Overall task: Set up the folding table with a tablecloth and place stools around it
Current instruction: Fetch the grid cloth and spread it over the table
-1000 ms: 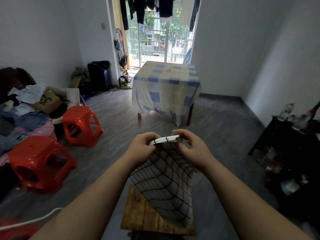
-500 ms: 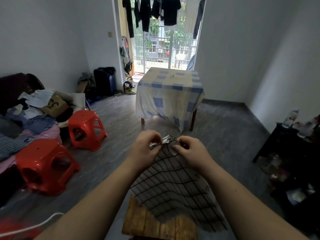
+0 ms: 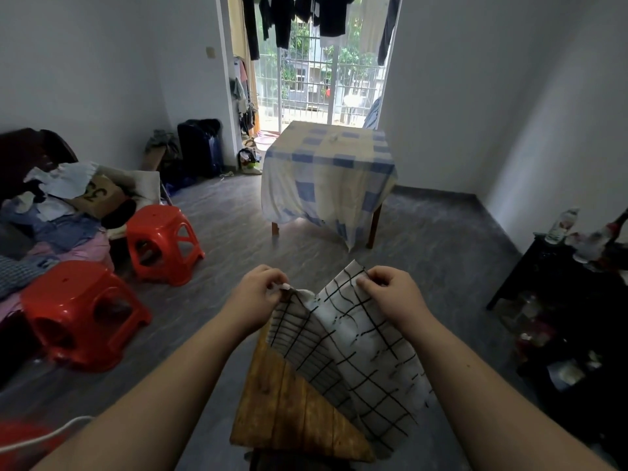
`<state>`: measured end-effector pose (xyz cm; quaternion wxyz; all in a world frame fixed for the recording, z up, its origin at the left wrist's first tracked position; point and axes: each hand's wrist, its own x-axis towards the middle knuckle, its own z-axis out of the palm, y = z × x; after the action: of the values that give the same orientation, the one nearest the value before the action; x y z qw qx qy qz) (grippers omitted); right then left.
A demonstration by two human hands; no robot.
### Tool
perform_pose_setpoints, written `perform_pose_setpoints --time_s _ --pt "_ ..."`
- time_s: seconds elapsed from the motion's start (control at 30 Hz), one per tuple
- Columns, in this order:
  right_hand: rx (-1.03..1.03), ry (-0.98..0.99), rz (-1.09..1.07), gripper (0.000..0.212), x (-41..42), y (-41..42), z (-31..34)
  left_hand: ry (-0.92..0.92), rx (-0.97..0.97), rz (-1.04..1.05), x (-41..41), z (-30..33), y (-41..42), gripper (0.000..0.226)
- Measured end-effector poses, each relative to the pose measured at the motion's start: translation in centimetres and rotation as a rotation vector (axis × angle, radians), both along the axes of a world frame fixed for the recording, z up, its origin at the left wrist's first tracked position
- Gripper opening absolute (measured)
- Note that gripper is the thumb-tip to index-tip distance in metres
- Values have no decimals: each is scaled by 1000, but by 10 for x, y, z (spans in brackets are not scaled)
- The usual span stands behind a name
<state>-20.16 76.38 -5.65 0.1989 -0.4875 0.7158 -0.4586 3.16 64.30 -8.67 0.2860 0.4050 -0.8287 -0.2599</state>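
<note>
Head view: left hand (image 3: 260, 292) and right hand (image 3: 390, 294) each pinch a tablecloth (image 3: 360, 362) corner; the cloth hangs below them, probably touching the wooden table (image 3: 289, 416).

One head-worn wide-angle view, aimed forward and tilted down across the room toward the barred balcony door (image 3: 316, 73). Closest to the lens: both forearms, entering from the bottom edge, with left hand (image 3: 256, 294) and right hand (image 3: 394, 294) near frame centre. Directly below, partly cut by the bottom edge, a wooden bench (image 3: 289, 413). Farther off, mid-room, a cloth-covered bench (image 3: 328, 175). Red stools (image 3: 163, 243) at left, dark shelf (image 3: 560, 283) at right. Walls bowed by lens distortion. No second view to overlap.
</note>
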Motion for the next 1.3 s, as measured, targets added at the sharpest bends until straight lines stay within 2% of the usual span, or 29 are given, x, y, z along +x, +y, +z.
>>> perform_pose_setpoints --time_s 0.1,0.17,0.23,0.3,0.43,0.6,0.7,0.8,0.97,1.17,1.3 --pt "-39 -101 -69 19 -4 1 -5 -90 68 64 1 -1 -2 29" --pt "-62 -174 -83 18 -5 -1 -6 -102 95 70 -6 2 3 36" --pt "-60 -215 -88 18 -4 -4 -9 -43 167 13 -17 7 13 39" --pt "-55 -255 -83 19 0 -7 -13 44 248 -116 -32 13 28 28" --pt "-91 -444 -69 17 13 -12 -15 128 318 -292 -59 11 47 26" --pt "-76 -686 25 14 24 -12 -14 254 399 -231 -69 6 49 32" --pt "-53 -823 174 34 30 -6 -11 311 388 -175 -69 3 50 33" --pt "-57 -782 250 46 29 -6 -18 341 411 -152 -70 0 47 33" --pt "-95 -598 207 34 30 -6 -24 380 461 -90 -77 3 45 26" --pt "-51 -451 231 38 32 -5 -21 408 475 -22 -79 5 38 10" --pt "-42 -367 224 38 33 -7 -21 442 482 6 -81 7 39 7"
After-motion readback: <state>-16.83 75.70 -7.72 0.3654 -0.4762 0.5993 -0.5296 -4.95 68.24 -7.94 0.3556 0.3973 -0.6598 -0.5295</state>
